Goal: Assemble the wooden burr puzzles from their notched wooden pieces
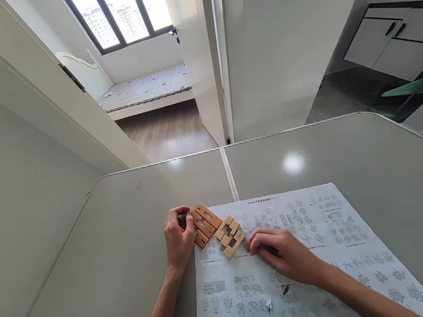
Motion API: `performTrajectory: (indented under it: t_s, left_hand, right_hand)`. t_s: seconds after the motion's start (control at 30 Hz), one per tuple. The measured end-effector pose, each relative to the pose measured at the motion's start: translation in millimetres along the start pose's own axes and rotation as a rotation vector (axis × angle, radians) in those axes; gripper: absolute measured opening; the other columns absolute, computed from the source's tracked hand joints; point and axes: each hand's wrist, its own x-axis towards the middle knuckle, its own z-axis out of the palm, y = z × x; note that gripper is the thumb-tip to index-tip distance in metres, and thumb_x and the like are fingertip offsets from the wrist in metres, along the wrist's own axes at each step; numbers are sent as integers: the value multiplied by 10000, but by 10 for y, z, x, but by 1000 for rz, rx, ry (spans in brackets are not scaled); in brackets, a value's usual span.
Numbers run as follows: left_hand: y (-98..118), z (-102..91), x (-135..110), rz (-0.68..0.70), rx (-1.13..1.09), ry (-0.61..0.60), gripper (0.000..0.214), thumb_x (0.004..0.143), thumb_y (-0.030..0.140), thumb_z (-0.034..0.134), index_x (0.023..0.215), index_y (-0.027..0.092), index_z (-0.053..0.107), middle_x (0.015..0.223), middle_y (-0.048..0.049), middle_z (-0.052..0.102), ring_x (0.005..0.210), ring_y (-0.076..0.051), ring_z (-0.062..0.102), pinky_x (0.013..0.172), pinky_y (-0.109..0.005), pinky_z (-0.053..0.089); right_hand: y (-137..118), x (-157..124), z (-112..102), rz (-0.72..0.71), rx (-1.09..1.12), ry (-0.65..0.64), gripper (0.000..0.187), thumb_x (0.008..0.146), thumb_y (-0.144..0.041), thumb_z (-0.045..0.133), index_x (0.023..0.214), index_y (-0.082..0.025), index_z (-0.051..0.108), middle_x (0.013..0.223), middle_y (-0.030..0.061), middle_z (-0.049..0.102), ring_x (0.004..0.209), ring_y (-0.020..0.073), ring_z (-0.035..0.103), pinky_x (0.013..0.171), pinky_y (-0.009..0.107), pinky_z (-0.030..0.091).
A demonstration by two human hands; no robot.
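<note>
left hand partly hiding dark wooden pieces, right hand grip unclear

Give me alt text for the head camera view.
A person's left hand touches dark orange notched wooden puzzle bars beside pale notched wooden bars; the right hand rests on a white printed diagram sheet on a grey table.

Setting: a home, most likely a flat. Evidence: ahead of you, past the open white door, is a bedroom with a bed with a patterned mattress cover, a curved white headboard and a brown wood-plank floor. Its dark-framed window looks onto high-rise blocks. To your right are grey flat-front cabinets with black handles. Your smooth grey bench adjoins a plain wall.
</note>
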Motion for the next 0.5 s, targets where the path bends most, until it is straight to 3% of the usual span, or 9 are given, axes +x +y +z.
performTrajectory:
  t_s: [0.33, 0.4, 0.5]
  left_hand:
    - [-1, -1, 0, 18, -24, 0, 183, 931, 351, 559, 1018, 224, 660, 1041, -54, 715, 796, -198, 656, 783, -343, 549]
    - [18, -7, -6, 30, -28, -8, 188, 935, 336, 554, 1037, 227, 669, 1106, -64, 714, 856, -209, 668, 812, -354, 556]
    - [55, -11, -19, 96, -46, -31, 191, 955, 308, 532, 1056, 236, 677, 1264, -86, 692, 1111, -261, 653, 839, -367, 573]
  right_hand:
    - [-18, 3, -10, 2, 15, -10, 227, 997, -120, 505, 889, -240, 664, 1012, 50, 750, 863, 190, 712, 753, 300, 549]
    - [-23, 2, -9, 0, 13, -7, 232, 996, -109, 504, 884, -240, 660, 1009, 43, 751, 867, 187, 714, 773, 300, 548]
    - [-32, 4, -9, 3, 6, -3, 233, 996, -101, 505, 882, -239, 655, 1004, 37, 750, 854, 179, 711, 734, 283, 533]
